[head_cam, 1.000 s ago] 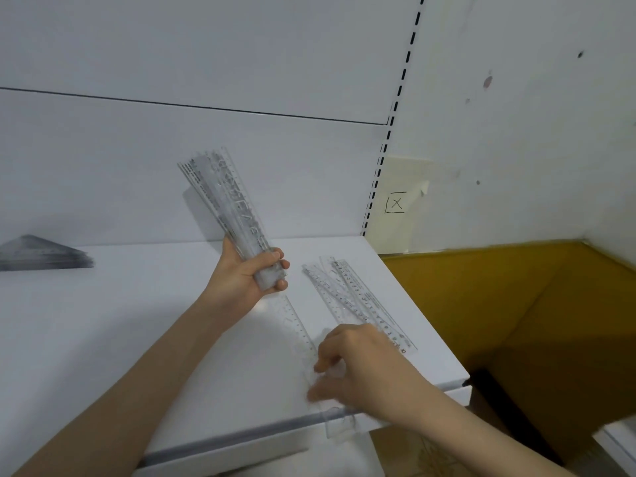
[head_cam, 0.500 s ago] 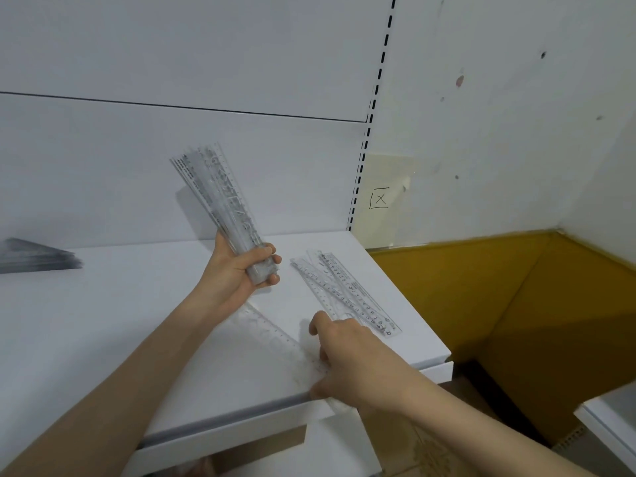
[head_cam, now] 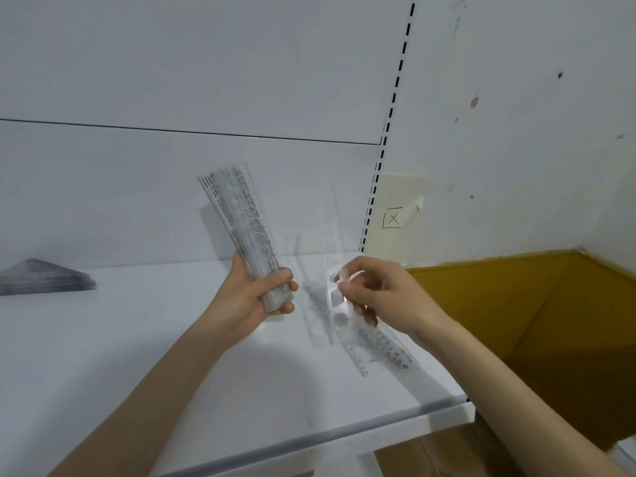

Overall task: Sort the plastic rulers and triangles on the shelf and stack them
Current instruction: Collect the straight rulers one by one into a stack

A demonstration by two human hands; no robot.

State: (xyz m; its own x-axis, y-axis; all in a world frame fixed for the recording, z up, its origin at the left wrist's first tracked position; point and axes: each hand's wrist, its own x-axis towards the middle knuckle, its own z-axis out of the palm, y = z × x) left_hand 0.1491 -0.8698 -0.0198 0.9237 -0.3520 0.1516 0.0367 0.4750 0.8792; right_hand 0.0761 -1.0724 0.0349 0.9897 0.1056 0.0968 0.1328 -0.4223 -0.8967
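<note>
My left hand grips the lower end of a bundle of clear plastic rulers, which points up and to the left above the white shelf. My right hand pinches one clear ruler by its lower part; it stands nearly upright, blurred, just right of the bundle. A few more clear rulers lie flat on the shelf under my right hand. A stack of clear triangles sits at the shelf's far left.
The shelf's front edge runs across the lower right, with a drop and cardboard below it. A slotted upright bounds the back panel on the right. A paper note marked X hangs beside a yellow wall.
My right hand has lifted one ruler off the shelf near the front edge and raised it upright beside the bundle. My left hand has kept its hold on the bundle.
</note>
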